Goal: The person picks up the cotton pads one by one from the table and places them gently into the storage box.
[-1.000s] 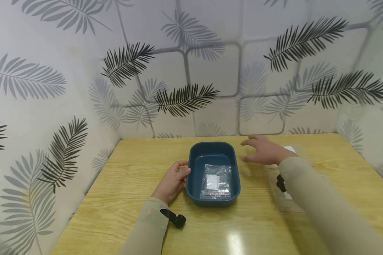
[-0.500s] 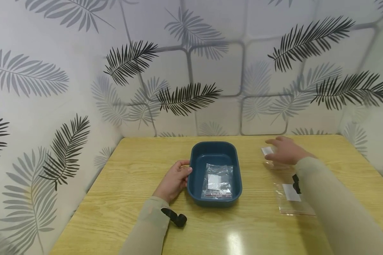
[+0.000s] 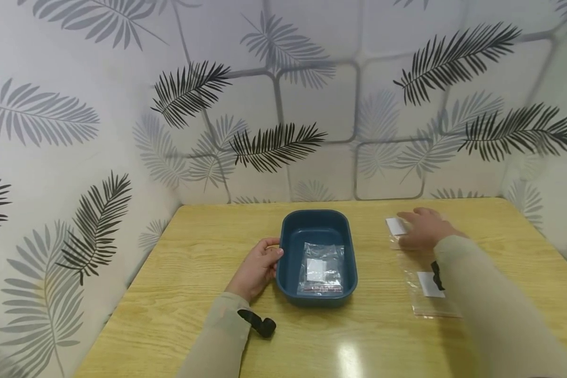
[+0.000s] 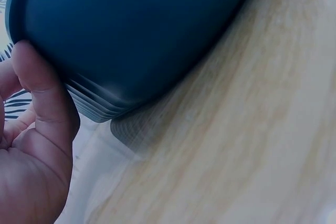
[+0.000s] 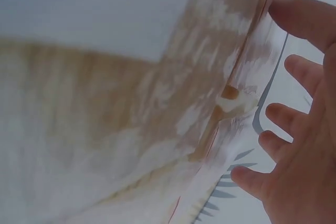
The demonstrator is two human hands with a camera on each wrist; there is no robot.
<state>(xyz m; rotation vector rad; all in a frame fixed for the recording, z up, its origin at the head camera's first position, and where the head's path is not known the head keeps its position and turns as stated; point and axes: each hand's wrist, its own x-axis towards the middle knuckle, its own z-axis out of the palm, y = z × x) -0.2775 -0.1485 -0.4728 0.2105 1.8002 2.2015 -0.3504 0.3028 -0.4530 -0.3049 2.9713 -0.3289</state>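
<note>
My left hand (image 3: 256,268) holds the left side of a dark blue rectangular tub (image 3: 312,223), its thumb near the rim in the left wrist view. Inside the tub lies a clear zip bag (image 3: 333,268) with a white label. Over on the right, my right hand (image 3: 425,230) hovers at a second clear bag with a white label (image 3: 396,227), partly covering it. In the right wrist view the right hand's fingers (image 5: 286,116) are spread apart and grip nothing; whether they touch the bag is unclear.
A third clear bag (image 3: 420,307) with a white label lies nearer on the wooden table (image 3: 208,236), partly under the right forearm. Leaf-patterned walls (image 3: 312,105) stand behind the table and at its sides.
The right hand has moved right, from beside the tub to the far labelled bag, and slightly lower over the last half second. The left hand and tub have stayed put.
</note>
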